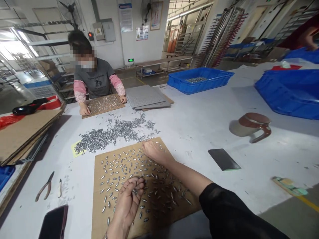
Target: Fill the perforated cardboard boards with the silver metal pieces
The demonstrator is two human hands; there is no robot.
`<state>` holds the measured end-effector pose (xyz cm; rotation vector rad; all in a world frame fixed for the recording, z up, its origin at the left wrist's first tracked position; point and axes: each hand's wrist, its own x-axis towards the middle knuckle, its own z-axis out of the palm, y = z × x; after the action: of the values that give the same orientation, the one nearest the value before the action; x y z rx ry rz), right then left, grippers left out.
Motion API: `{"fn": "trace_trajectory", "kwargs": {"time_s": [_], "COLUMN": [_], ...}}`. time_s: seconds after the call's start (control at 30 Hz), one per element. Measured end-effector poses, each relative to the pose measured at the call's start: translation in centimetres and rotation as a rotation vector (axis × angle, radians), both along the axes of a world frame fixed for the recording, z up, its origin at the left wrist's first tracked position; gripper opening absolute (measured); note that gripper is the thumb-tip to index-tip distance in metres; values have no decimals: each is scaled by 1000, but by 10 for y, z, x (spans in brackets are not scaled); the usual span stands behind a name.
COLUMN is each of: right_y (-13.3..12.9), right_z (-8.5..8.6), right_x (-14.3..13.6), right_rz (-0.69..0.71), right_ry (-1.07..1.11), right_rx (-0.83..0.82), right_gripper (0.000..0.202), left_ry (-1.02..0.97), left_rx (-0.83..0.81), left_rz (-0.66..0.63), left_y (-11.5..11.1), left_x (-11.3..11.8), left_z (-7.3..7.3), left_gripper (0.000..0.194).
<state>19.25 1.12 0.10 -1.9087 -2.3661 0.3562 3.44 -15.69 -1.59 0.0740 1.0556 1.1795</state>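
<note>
A brown cardboard sheet lies in front of me, covered with many small silvery spindle-shaped metal pieces set apart from each other. My left hand is palm up over the sheet, its fingers curled round several of the same pieces. At the sheet's far right edge my right hand reaches down, knuckles up and fingers bent together; its fingertips and anything in them are hidden. Just beyond the sheet spreads a loose pile of metal pieces, partly over a yellow paper.
Across the table a co-worker handles another cardboard sheet. Grey sheets are stacked beside it. Blue bins stand at the back and right. A lidded mug, dark plate, pliers and phone lie around.
</note>
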Motion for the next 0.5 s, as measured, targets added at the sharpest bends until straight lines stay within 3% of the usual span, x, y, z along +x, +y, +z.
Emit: {"fn": "trace_trajectory", "kwargs": {"time_s": [0.17, 0.23, 0.37, 0.43, 0.5], "right_y": [-18, -41, -91, -106, -113], "right_z": [8, 6, 0, 1, 3], "right_x": [5, 4, 0, 3, 8], "right_rz": [28, 185, 708, 773, 735], "right_ry": [76, 203, 337, 277, 241], "right_rx": [96, 131, 137, 147, 122], "right_gripper": [26, 25, 19, 20, 20], "left_ry": [-132, -193, -279, -305, -303], "left_rx": [-60, -49, 31, 40, 28], "left_rz": [14, 2, -6, -41, -98], "left_y": [7, 8, 9, 8, 6], "left_x": [1, 1, 3, 6, 10], "left_z": [9, 10, 7, 6, 5], "left_gripper": [16, 21, 14, 13, 13]}}
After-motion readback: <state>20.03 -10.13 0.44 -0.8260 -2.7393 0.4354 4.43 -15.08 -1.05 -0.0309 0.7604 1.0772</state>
